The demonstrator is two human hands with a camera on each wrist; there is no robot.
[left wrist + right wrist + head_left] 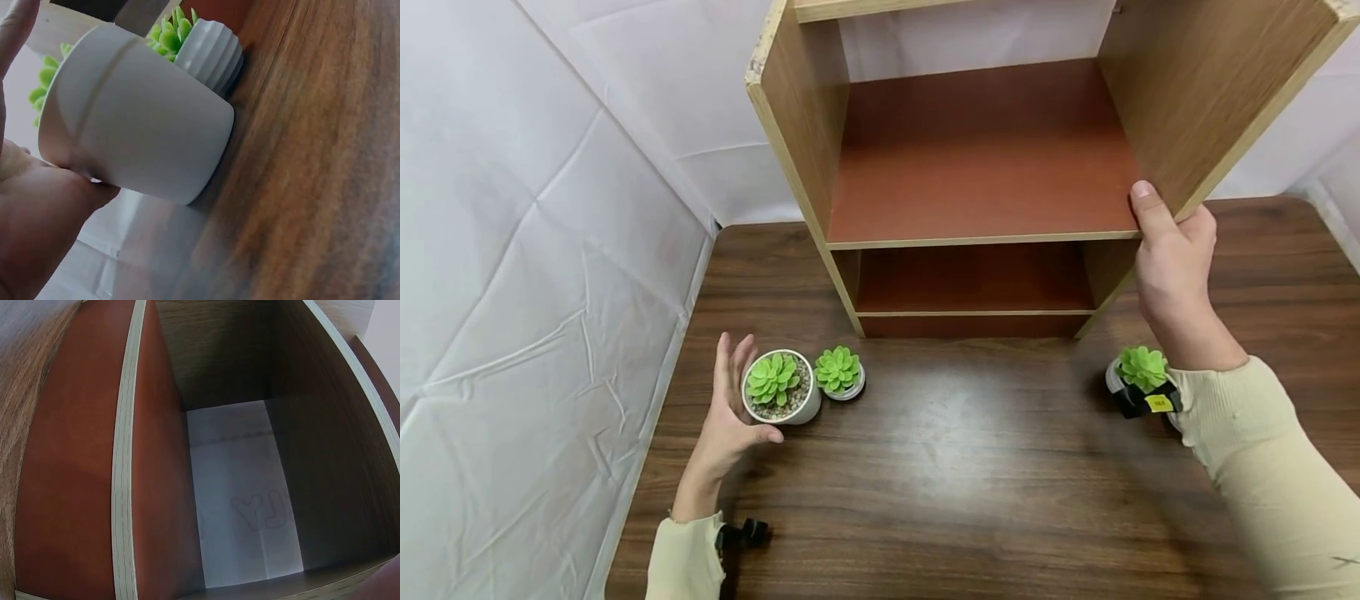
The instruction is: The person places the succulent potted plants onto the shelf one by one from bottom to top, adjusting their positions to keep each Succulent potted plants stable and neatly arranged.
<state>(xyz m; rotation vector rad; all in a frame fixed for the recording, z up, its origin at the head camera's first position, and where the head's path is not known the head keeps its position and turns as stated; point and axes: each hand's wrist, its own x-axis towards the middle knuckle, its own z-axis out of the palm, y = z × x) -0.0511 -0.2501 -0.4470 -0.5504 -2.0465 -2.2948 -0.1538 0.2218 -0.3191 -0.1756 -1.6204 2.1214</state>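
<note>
My left hand (pixel 730 429) is beside a white pot (pixel 807 408) with a green artificial succulent and pebbles. Its fingers reach along the pot's left side and the thumb lies across the near side, spread rather than curled in. In the left wrist view the smooth white pot (pixel 140 119) stands upright on the table, the palm right at its rim. My right hand (pixel 1176 258) grips the right side panel of a wooden shelf unit (pixel 985 167), thumb inside on the red-brown board, fingers outside. The right wrist view shows the unit's lower compartment (pixel 159 487), only a sliver of hand at the corner.
A smaller ribbed pot (pixel 212 56) with a succulent stands right next to the larger one. Another small succulent (pixel 1142 367) sits under my right wrist, partly hidden by the strap. White sheeting (pixel 550 250) hangs along the left and back of the brown table (pixel 925 500).
</note>
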